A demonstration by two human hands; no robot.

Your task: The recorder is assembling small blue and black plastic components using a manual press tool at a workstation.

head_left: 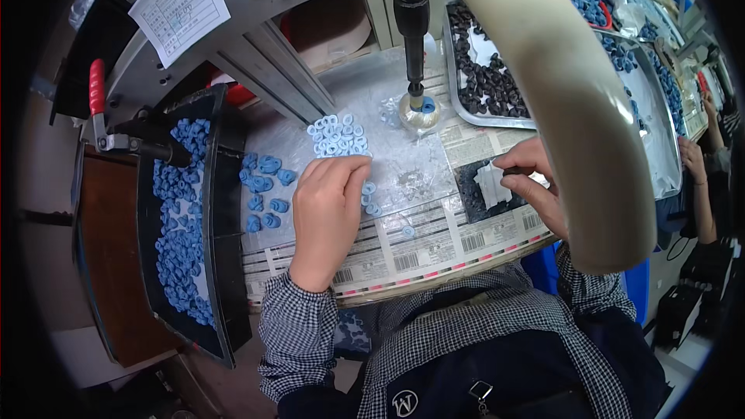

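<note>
My left hand is over the table with its back up and its fingers curled down at a cluster of pale blue rings. Its fingertips are hidden, so I cannot see what they hold. More of the rings lie beside its thumb side. Several darker blue rubbery pieces lie left of it. My right hand pinches a small black piece between thumb and forefinger. Beneath it is a crumpled white sheet on a dark pad. A pale curved tube covers part of this hand.
A vertical press tool points down at a round holder with a blue piece in it. At left stands a black bin of blue pieces; at back right, a metal tray of black pieces. Another person's arm shows far right.
</note>
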